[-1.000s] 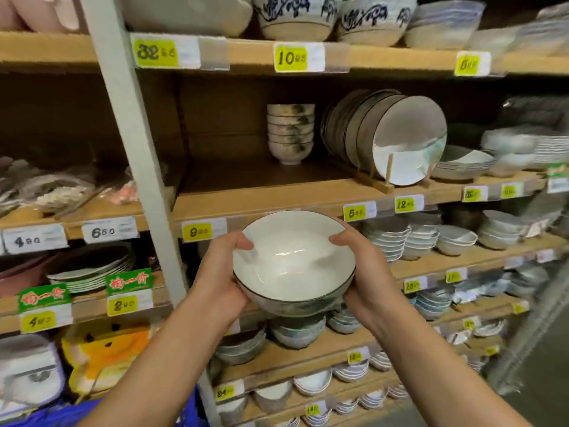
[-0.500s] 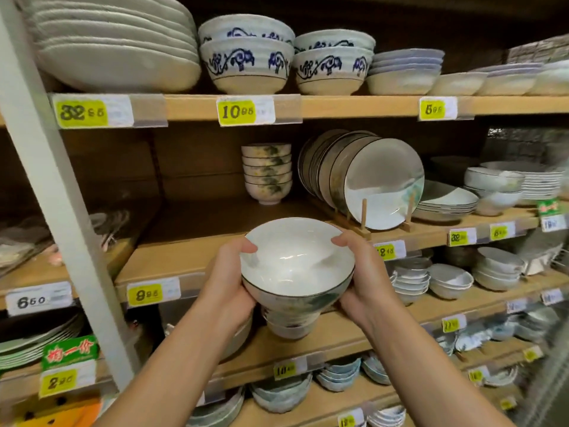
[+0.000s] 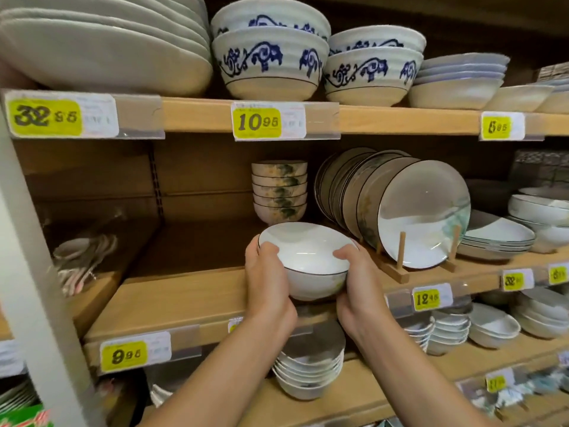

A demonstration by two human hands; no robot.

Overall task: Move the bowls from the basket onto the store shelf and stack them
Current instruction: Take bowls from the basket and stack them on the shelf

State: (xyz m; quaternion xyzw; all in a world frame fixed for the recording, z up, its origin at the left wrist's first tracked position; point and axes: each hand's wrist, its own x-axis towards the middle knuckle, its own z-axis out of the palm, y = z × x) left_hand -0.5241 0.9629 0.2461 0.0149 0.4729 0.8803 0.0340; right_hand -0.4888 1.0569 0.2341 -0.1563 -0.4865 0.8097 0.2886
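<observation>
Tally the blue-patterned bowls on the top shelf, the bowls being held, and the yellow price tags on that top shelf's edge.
Blue-patterned bowls: 4
Held white bowl: 1
Yellow price tags: 3
Total: 8

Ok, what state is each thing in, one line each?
White bowl: upright, empty, held at the middle shelf.
Left hand: grips the bowl's left side.
Right hand: grips the bowl's right side.
Small bowls: nested stack, upright.
Plates: standing on edge in wooden rack.
</observation>
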